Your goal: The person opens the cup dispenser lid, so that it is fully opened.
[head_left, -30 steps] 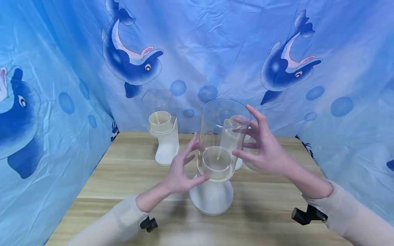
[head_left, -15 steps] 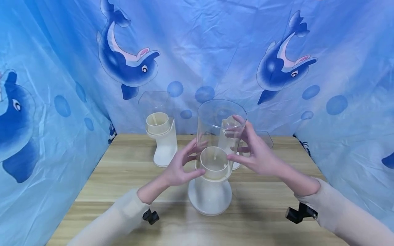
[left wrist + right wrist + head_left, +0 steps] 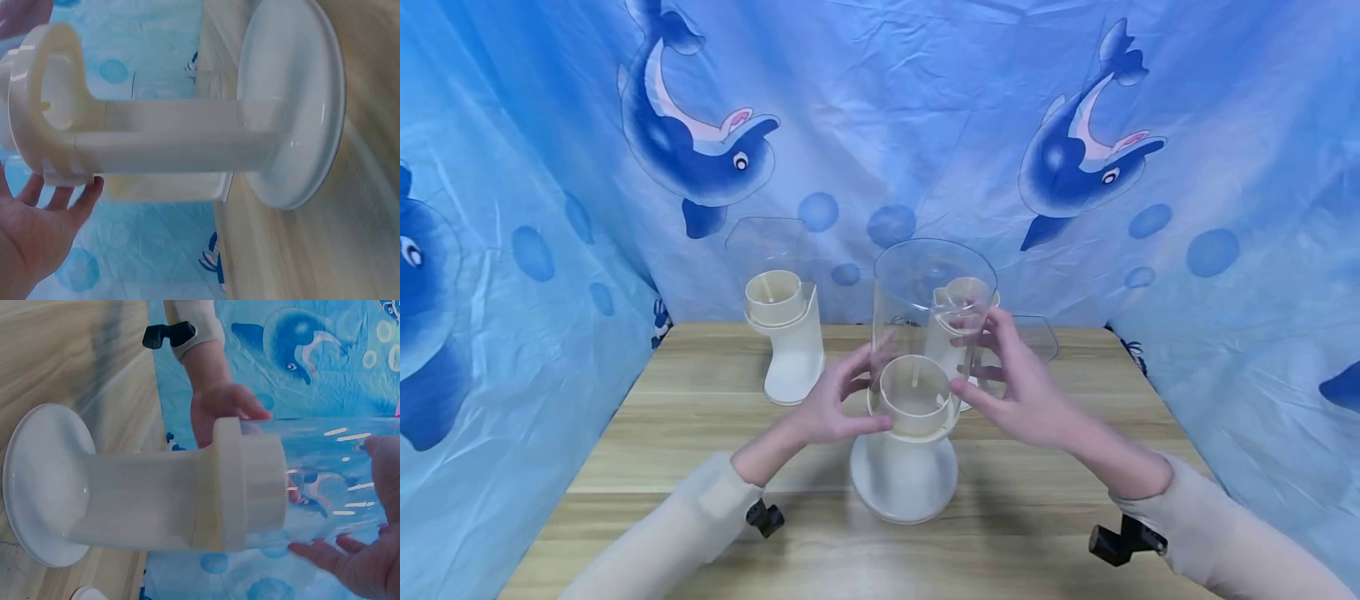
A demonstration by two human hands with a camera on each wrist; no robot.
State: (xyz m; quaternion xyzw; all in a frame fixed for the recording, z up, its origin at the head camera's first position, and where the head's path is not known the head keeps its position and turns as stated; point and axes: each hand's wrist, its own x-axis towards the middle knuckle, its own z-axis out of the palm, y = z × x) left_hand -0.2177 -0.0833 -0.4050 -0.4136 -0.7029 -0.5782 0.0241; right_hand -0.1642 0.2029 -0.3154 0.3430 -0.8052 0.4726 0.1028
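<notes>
A tall clear cylinder (image 3: 887,308) stands upright on the collar of a white stand (image 3: 906,483), around the stand's cream inner cup (image 3: 917,408). My left hand (image 3: 831,408) curls about the cylinder's lower end from the left, thumb in front. In the left wrist view, the left hand's fingertips (image 3: 90,190) lie right at the white collar (image 3: 25,106). From the right, my right hand (image 3: 1026,396) holds the cylinder with spread, bent fingers, partly behind it. The right wrist view shows its thumb and fingers on either side of the clear wall (image 3: 337,481).
Two similar white stands are farther back: one at left (image 3: 793,358) with a clear angular holder (image 3: 763,242) on top, another (image 3: 943,337) behind the cylinder. A clear rounded piece (image 3: 1037,337) lies behind my right hand. Blue dolphin curtains (image 3: 895,125) border the wooden table (image 3: 700,442).
My right hand has slid down the cylinder from near its top rim. My left hand's fingers have drawn in against the cylinder. The whole view has drifted slightly.
</notes>
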